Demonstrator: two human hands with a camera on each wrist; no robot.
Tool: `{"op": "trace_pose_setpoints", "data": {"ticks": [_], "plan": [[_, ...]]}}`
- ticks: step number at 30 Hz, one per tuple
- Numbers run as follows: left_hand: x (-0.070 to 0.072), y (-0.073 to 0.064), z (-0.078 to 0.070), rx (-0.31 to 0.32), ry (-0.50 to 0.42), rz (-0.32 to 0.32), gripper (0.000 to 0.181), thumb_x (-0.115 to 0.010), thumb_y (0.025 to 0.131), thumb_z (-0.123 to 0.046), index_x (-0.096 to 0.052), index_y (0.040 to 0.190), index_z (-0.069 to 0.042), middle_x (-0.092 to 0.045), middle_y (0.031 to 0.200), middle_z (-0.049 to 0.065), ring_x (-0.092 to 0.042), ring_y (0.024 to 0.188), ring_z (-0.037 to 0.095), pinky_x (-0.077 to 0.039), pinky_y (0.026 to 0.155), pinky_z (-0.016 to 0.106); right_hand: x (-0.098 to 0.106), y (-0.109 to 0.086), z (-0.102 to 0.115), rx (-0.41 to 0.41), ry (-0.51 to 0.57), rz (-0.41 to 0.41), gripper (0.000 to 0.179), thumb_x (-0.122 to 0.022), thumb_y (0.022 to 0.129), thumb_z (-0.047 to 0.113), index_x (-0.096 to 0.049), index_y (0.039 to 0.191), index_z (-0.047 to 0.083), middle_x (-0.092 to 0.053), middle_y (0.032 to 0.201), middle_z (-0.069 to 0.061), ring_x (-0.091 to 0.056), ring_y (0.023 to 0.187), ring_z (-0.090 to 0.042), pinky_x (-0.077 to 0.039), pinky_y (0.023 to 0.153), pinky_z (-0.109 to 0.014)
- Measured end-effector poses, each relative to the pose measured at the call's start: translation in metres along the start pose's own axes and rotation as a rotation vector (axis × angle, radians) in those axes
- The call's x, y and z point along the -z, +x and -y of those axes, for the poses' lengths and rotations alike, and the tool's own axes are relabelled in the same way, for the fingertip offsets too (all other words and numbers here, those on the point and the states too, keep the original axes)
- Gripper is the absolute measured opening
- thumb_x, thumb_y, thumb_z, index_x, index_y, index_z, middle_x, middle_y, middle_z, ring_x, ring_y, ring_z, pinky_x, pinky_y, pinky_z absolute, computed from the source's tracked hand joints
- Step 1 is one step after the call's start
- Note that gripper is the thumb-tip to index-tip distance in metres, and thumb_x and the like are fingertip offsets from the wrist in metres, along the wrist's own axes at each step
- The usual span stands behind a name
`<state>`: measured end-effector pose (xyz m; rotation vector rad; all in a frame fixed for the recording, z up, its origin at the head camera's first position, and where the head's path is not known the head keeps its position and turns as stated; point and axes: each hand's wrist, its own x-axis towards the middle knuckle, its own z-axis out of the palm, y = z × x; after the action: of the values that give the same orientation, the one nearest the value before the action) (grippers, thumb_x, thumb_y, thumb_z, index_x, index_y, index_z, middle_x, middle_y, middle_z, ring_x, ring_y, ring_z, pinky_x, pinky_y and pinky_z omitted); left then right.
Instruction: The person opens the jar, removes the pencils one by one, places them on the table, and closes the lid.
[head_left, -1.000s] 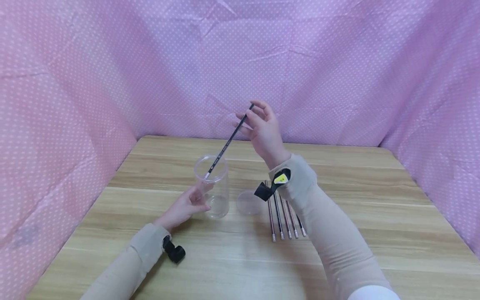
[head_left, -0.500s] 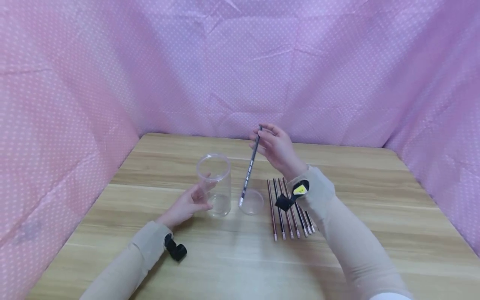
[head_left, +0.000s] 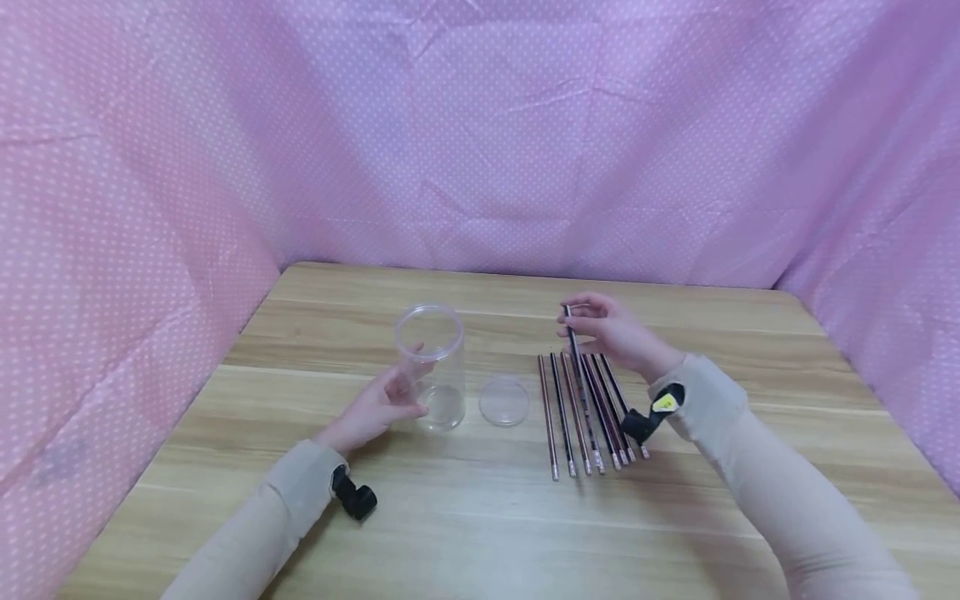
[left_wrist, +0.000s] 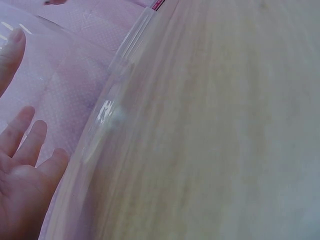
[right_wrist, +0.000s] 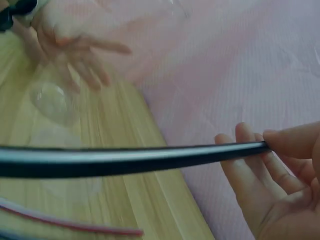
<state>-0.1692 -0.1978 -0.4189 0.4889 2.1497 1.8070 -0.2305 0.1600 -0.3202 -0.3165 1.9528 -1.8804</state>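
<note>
A tall clear plastic jar (head_left: 452, 375) stands upright on the table with its mouth uncovered. My left hand (head_left: 371, 410) wraps its side, thumb in front and fingers behind. Through the clear wall, the left wrist view shows those fingers (left_wrist: 37, 137) spread apart. My right hand (head_left: 622, 337) pinches the far end of a dark pencil (head_left: 576, 354) between thumb and fingers. That pencil slants down over a row of pencils (head_left: 546, 417), its eraser end low among theirs. In the right wrist view the dark pencil (right_wrist: 125, 161) crosses the picture.
A round clear lid (head_left: 504, 402) lies flat between the jar and the pencil row. The wooden table (head_left: 450, 533) ends at a pink dotted cloth (head_left: 480, 150) behind and at the sides. Each wrist carries a black camera (head_left: 356, 500) on a strap.
My right hand has carried the dark pencil away from the jar's mouth, right and down to the pencil row. More of the row now shows. My left hand stays at the jar.
</note>
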Motion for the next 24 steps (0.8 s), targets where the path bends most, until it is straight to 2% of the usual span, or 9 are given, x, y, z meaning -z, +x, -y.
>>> {"op": "trace_pose_setpoints", "data": {"ticks": [4, 7, 13, 17, 20, 24], "plan": [[-0.001, -0.001, -0.002, 0.011, 0.008, -0.002, 0.092, -0.069, 0.081, -0.002, -0.014, 0.153, -0.017, -0.033, 0.151, 0.016, -0.031, 0.137, 0.039, -0.022, 0.115, 0.052, 0.025, -0.009, -0.008, -0.036, -0.073, -0.018, 0.037, -0.047, 0.096, 0.001, -0.036, 0.131, -0.005, -0.06, 0.1, 0.006, -0.061, 0.09, -0.007, -0.058, 0.079, -0.027], [-0.002, -0.002, -0.003, 0.015, 0.01, -0.005, 0.091, -0.069, 0.081, -0.003, -0.014, 0.153, -0.017, -0.033, 0.151, 0.016, -0.031, 0.138, 0.039, -0.021, 0.115, 0.051, 0.04, -0.014, -0.012, -0.067, -0.125, -0.037, 0.04, -0.048, 0.096, 0.004, -0.034, 0.132, -0.006, -0.061, 0.099, 0.011, -0.062, 0.09, -0.005, -0.057, 0.082, -0.03], [-0.004, -0.003, -0.004, 0.015, -0.023, 0.0, 0.094, -0.068, 0.08, -0.001, -0.012, 0.153, -0.017, -0.03, 0.152, 0.018, -0.03, 0.138, 0.039, -0.022, 0.115, 0.051, 0.064, -0.023, -0.02, -0.101, -0.235, -0.029, 0.046, -0.05, 0.096, 0.007, -0.03, 0.134, -0.011, -0.06, 0.098, 0.016, -0.062, 0.092, -0.002, -0.055, 0.082, -0.031], [-0.005, -0.004, -0.003, 0.01, -0.04, 0.0, 0.094, -0.068, 0.081, 0.0, -0.012, 0.153, -0.017, -0.029, 0.152, 0.019, -0.028, 0.139, 0.039, -0.021, 0.115, 0.051, 0.076, -0.026, -0.022, -0.108, -0.24, -0.027, 0.03, -0.05, 0.097, 0.007, -0.042, 0.125, 0.001, -0.061, 0.097, 0.017, -0.063, 0.092, -0.003, -0.055, 0.082, -0.031], [-0.005, -0.004, -0.003, 0.007, -0.046, 0.001, 0.093, -0.068, 0.081, 0.001, -0.012, 0.153, -0.016, -0.029, 0.152, 0.019, -0.028, 0.139, 0.038, -0.021, 0.115, 0.051, 0.084, -0.028, -0.024, -0.117, -0.251, -0.03, 0.021, -0.05, 0.097, 0.008, -0.045, 0.118, 0.011, -0.061, 0.097, 0.018, -0.062, 0.092, -0.002, -0.055, 0.083, -0.032], [-0.006, -0.005, -0.004, -0.005, -0.029, 0.004, 0.092, -0.068, 0.081, -0.001, -0.013, 0.153, -0.016, -0.03, 0.151, 0.02, -0.029, 0.138, 0.039, -0.022, 0.114, 0.05, 0.095, -0.028, -0.028, -0.128, -0.266, -0.044, 0.024, -0.05, 0.097, 0.009, -0.045, 0.12, 0.009, -0.061, 0.096, 0.018, -0.061, 0.092, -0.001, -0.055, 0.082, -0.031]]}}
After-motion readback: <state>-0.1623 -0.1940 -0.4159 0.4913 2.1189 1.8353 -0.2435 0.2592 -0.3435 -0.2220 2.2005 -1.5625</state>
